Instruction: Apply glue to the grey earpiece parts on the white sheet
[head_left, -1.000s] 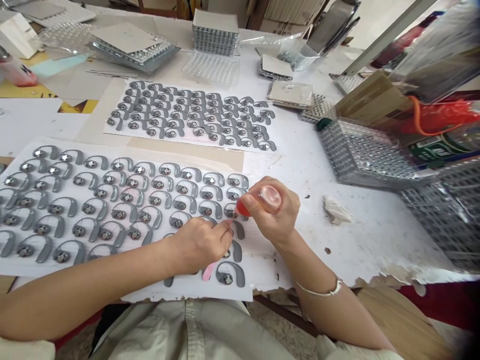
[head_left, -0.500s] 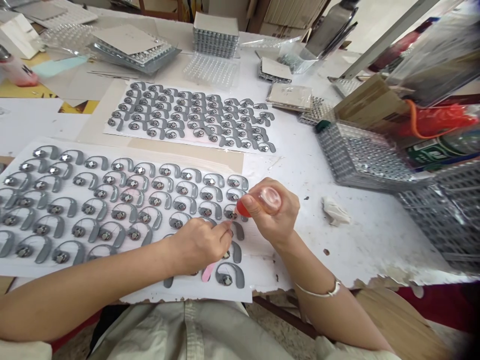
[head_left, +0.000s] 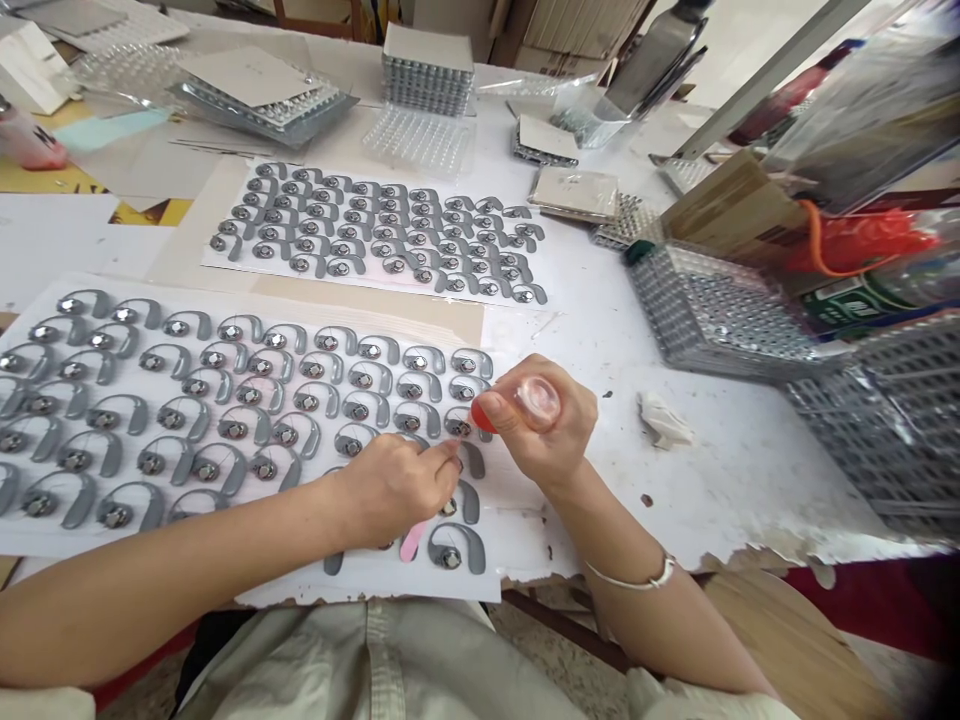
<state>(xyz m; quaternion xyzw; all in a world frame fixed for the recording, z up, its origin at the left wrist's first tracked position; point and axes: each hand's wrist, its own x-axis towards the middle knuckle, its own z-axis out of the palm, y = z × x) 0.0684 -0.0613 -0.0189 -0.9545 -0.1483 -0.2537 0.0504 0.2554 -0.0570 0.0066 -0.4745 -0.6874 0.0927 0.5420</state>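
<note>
My R hand (head_left: 544,420) has its fingers (head_left: 512,420) closed round a clear squeeze bottle (head_left: 538,402), red tip (head_left: 484,416) right at a grey hook-shaped part (head_left: 459,428) on the white sheet (head_left: 360,582) on the bench (head_left: 750,470). L hand (head_left: 390,490) is just beside it, fingers (head_left: 447,458) pinched together, can't tell if they're holding anything tbh.
</note>
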